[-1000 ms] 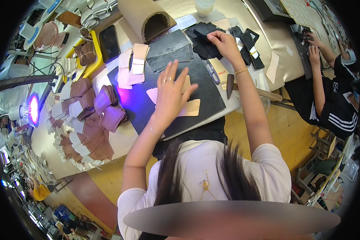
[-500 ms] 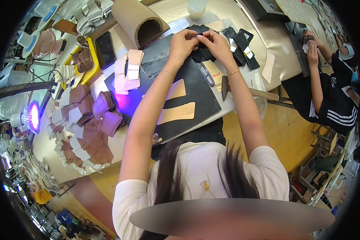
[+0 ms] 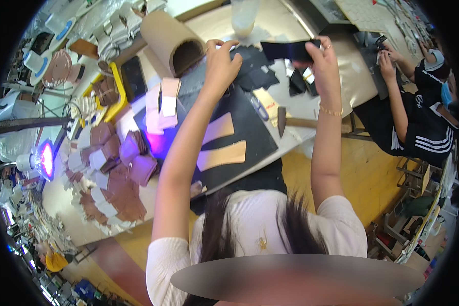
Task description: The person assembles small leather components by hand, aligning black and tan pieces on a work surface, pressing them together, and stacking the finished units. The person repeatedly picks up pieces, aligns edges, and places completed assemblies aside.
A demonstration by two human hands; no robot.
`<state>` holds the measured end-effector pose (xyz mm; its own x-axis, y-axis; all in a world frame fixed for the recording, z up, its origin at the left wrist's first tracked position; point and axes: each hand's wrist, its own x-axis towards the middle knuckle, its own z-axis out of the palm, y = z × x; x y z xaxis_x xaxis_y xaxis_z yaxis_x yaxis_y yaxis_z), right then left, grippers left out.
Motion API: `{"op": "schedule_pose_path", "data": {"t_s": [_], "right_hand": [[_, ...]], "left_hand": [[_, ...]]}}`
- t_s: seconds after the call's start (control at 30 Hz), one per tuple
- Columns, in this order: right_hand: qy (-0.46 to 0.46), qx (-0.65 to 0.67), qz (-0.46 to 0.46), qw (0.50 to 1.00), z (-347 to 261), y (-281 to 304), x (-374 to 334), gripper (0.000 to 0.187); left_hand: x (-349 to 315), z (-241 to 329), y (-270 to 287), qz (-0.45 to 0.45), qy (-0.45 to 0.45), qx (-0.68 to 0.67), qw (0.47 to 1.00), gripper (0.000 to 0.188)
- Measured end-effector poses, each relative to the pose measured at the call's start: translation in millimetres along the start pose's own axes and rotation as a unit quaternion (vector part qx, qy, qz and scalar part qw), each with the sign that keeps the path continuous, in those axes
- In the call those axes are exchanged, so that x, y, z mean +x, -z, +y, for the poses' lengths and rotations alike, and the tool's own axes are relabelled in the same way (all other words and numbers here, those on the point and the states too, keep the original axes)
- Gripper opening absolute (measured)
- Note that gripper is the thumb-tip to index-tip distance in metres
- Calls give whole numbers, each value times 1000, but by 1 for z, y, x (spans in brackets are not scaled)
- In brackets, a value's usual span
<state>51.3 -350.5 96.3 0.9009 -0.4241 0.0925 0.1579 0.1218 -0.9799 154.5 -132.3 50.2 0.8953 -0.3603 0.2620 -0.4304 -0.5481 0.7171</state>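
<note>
My right hand (image 3: 323, 64) grips one end of a black leather-like piece (image 3: 286, 50), raised above the table and stretching out to the left. My left hand (image 3: 220, 69) is held up over the far part of the black work mat (image 3: 262, 133), thumb and fingers apart, with nothing visible in them. Between the hands lie more black pieces (image 3: 256, 76) in a loose pile. Further dark pieces with white bands (image 3: 298, 83) sit beneath my right hand. Two tan, strip-like pieces, the nearer one (image 3: 223, 155) and the farther one (image 3: 219, 127), rest on the mat.
A hammer (image 3: 282, 122) and a cutter knife (image 3: 260, 109) lie right of the mat. Left are bundled brown pieces (image 3: 118, 196), a yellow tray (image 3: 120, 92), a phone (image 3: 133, 75) and a lit lamp (image 3: 45, 159). A cardboard tube (image 3: 166, 33) stands behind. A co-worker (image 3: 418, 117) works at right.
My hands were together over the black pile and have moved apart. The right went right, lifting a black piece; the left moved slightly left and its fingers spread.
</note>
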Motion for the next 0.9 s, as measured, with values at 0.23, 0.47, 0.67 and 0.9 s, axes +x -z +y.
{"op": "schedule_pose_path", "data": {"t_s": [0.23,0.47,0.67,0.9], "right_hand": [[-87,180,-129,971,-21,-31,-48,17],[-145,67,-73,984,1,-57,-95,15],[-241,-4,-156,958,24,-68,-151,20],[-377,-65,-149,912,57,-66,-194,18]], "left_hand": [[-41,26,54,-257,288,-638,666,53],[-106,15,113,-158,216,-488,831,15],[-171,-1,156,-186,286,-309,888,20],[-234,-33,134,-191,453,-362,792,22]]}}
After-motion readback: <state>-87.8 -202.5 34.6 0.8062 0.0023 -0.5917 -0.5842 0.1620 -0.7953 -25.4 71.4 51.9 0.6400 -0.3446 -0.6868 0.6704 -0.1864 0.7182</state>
